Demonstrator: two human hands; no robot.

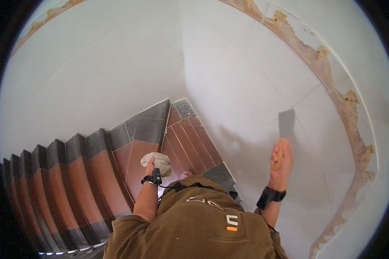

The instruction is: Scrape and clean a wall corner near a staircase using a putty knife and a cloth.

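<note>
My right hand [284,166] is closed round the yellowish handle of a putty knife [286,123]. The wide grey blade points up and lies against or just in front of the white tiled wall [263,103], close to where grout lines cross; whether it touches cannot be made out. Low on the left, my left hand [150,165] grips a bunched, off-white cloth [161,162] in front of my body, above the stairs. Dark straps with small devices sit on both wrists.
Red-brown stairs with dark edges [84,172] run down to the left. A landing of red and grey tiles [192,138] lies below me. Along the right wall's upper edge runs a rough brownish strip [322,71] with ragged adhesive. A plain pale wall [116,64] stands on the left.
</note>
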